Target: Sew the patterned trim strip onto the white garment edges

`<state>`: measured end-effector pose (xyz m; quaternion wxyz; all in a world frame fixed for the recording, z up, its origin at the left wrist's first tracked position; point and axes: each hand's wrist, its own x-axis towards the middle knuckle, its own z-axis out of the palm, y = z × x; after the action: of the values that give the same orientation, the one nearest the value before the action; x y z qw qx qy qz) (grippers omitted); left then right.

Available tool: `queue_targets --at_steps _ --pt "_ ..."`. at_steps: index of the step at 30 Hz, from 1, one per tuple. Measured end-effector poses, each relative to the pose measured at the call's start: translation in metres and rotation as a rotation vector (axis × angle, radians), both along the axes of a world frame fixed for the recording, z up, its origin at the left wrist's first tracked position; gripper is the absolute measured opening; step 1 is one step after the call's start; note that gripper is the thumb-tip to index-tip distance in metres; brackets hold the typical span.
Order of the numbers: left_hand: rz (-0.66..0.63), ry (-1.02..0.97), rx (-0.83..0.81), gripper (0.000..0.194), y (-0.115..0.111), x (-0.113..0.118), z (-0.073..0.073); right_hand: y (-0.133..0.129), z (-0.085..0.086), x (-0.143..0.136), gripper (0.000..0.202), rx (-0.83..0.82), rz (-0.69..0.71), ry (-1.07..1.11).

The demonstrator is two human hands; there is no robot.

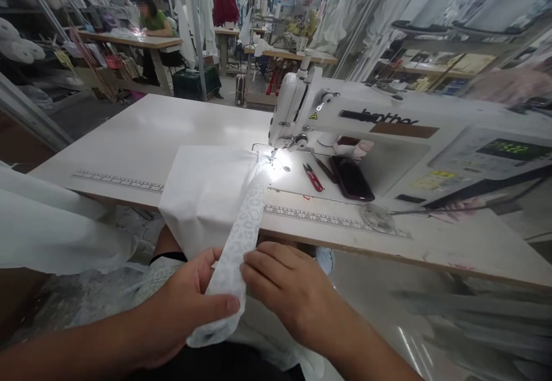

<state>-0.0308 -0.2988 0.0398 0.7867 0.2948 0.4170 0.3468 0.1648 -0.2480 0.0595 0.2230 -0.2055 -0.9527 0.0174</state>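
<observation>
A pale patterned fabric strip runs from under the lit needle area of the white sewing machine down over the table's front edge. My left hand grips its lower part, thumb on top and fingers behind. On the strip's right edge, a little higher, my right hand pinches the fabric with its fingers together. Plain white cloth lies flat on the table left of the strip and hangs over the front edge.
Red snips and a dark phone lie on the white table, right of the needle. A measuring tape runs along the front edge. White fabric hangs at the left. Other people sit at tables behind.
</observation>
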Motion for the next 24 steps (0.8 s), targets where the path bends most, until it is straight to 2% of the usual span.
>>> queue_targets --at_steps 3,5,7,10,11,12,13,15,17,18,20,22,24 --pt "-0.208 0.171 0.108 0.048 0.005 -0.003 -0.001 -0.009 -0.016 0.009 0.032 0.036 -0.040 0.068" --pt "-0.299 0.382 0.290 0.039 0.022 -0.006 -0.005 -0.016 -0.038 0.013 0.028 0.057 -0.078 0.132" --pt "-0.244 0.672 0.549 0.030 0.049 -0.006 -0.011 -0.023 -0.064 0.016 0.026 0.059 -0.133 0.189" --pt "-0.062 1.021 0.984 0.033 0.105 -0.006 -0.021 -0.030 -0.097 0.017 0.027 0.062 -0.222 0.255" --pt "-0.069 1.085 1.110 0.037 0.125 -0.008 -0.024 -0.032 -0.104 0.017 0.026 0.069 -0.244 0.272" --pt "-0.129 1.149 1.208 0.043 0.144 -0.012 -0.027 -0.033 -0.108 0.016 0.026 0.080 -0.257 0.291" --pt "-0.241 1.224 1.259 0.049 0.161 -0.019 -0.029 -0.033 -0.110 0.015 0.025 0.089 -0.262 0.307" --pt "-0.490 1.368 1.240 0.055 0.189 -0.036 -0.030 -0.033 -0.109 0.012 0.025 0.077 -0.259 0.318" --pt "-0.595 1.504 1.143 0.056 0.209 -0.054 -0.028 -0.031 -0.104 0.009 0.027 0.050 -0.244 0.317" --pt "-0.582 1.571 1.098 0.055 0.215 -0.058 -0.025 -0.030 -0.101 0.008 0.028 0.033 -0.233 0.309" --pt "-0.476 1.645 1.081 0.050 0.223 -0.055 -0.021 -0.027 -0.096 0.007 0.027 0.016 -0.205 0.287" --pt "-0.403 1.601 1.158 0.041 0.225 -0.031 -0.019 -0.025 -0.091 0.008 0.025 0.018 -0.177 0.255" --pt "-0.393 1.490 1.264 0.035 0.228 0.002 -0.020 -0.023 -0.085 0.011 0.026 0.042 -0.159 0.237"
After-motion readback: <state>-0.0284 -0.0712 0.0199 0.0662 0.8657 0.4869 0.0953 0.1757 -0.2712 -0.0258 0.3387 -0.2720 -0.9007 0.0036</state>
